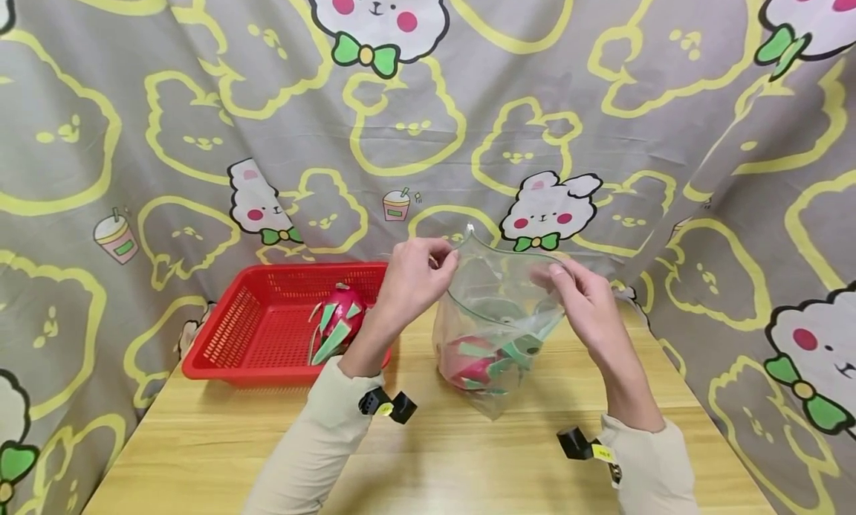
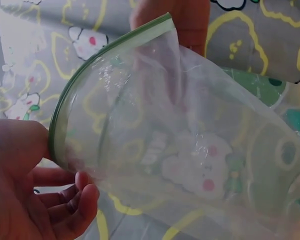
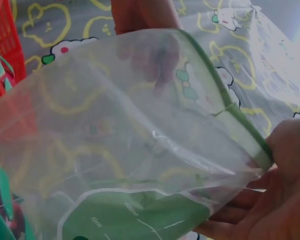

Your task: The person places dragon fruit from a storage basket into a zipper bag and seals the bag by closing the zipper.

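Between both hands hangs a clear zip bag (image 1: 461, 325) with a green-edged mouth spread apart. At the bottom of it lies a red dragon fruit (image 1: 468, 370) with green scales, seen through the plastic. My left hand (image 1: 417, 273) pinches the left side of the rim between thumb and fingers. On the opposite side, my right hand (image 1: 588, 299) pinches the rim. The right wrist view shows the bag's green printed label (image 3: 135, 215) with lettering. Another dragon fruit (image 1: 342, 314) rests in the red basket, right of its middle.
The red perforated basket (image 1: 267, 375) stands left of the bag, partly behind the left forearm. Both are on a wooden table (image 1: 441, 463). A grey curtain (image 1: 428, 151) with cartoon bears and rabbits hangs behind and along the sides.
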### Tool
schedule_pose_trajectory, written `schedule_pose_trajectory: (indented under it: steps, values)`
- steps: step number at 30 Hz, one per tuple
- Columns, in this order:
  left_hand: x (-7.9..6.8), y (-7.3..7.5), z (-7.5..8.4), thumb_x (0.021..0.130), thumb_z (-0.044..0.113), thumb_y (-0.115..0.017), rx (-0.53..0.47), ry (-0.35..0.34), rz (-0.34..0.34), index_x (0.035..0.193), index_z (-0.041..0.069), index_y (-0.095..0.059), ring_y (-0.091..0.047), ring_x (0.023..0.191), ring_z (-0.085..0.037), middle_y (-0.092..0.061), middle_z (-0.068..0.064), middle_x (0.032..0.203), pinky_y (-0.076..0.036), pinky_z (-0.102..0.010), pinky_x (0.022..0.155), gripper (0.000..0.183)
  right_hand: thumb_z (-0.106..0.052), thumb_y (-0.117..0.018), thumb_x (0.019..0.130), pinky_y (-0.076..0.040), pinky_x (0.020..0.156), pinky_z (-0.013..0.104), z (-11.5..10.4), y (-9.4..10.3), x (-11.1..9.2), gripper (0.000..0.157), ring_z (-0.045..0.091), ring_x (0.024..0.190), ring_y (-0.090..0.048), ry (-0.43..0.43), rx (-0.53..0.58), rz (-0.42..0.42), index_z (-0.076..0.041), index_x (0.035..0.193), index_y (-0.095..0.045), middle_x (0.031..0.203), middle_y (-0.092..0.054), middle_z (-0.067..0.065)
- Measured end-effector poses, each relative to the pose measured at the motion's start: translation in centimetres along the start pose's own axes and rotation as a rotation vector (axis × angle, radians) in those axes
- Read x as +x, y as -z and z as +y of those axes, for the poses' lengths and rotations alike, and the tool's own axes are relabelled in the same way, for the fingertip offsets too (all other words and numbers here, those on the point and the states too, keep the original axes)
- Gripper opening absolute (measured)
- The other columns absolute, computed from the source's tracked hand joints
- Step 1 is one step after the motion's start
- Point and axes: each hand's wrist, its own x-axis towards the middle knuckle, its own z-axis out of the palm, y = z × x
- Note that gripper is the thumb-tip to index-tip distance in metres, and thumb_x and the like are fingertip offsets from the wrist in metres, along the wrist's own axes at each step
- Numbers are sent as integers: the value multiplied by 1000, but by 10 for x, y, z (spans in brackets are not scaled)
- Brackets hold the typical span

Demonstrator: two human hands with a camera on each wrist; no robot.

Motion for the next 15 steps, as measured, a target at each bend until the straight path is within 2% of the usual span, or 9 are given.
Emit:
schedule_pose_trajectory:
  steps: [2, 4, 10, 15]
  values:
    - [-1, 2, -1, 97, 17, -65, -37, -6, -27, 84, 12, -77, -63, 67, -11, -68, 4, 74, -52, -30, 65, 19, -36, -38, 112, -48, 97, 24, 3, -1, 1, 46, 19, 117, -65, 21, 31, 26, -14, 148, -56, 128, -70, 12]
    - [-2, 5, -2, 97, 17, -66, -69, -9, -39, 88, 11, -79, -63, 66, -11, -69, 4, 77, -53, -30, 64, 17, -34, -39, 112, -49, 93, 20, 6, -1, 3, 44, 14, 111, -66, 38, 95, 73, -13, 147, -57, 124, -73, 8]
    - [-3, 5, -6, 98, 16, -68, -128, -3, -32, 97, 11, -80, -57, 61, -13, -68, 3, 76, -48, -30, 61, 13, -24, -46, 111, -50, 97, 18, 8, -3, 5, 39, 7, 112, -67, 42, 386, 186, 2, 135, -63, 109, -75, -7]
    - [-5, 1, -7, 98, 18, -67, -152, -25, -43, 101, 9, -80, -60, 70, -13, -68, 2, 80, -51, -29, 66, 16, -21, -46, 110, -50, 99, 19, 7, -8, 6, 36, 10, 110, -68, 35, 392, 215, 3, 127, -67, 108, -76, -2]
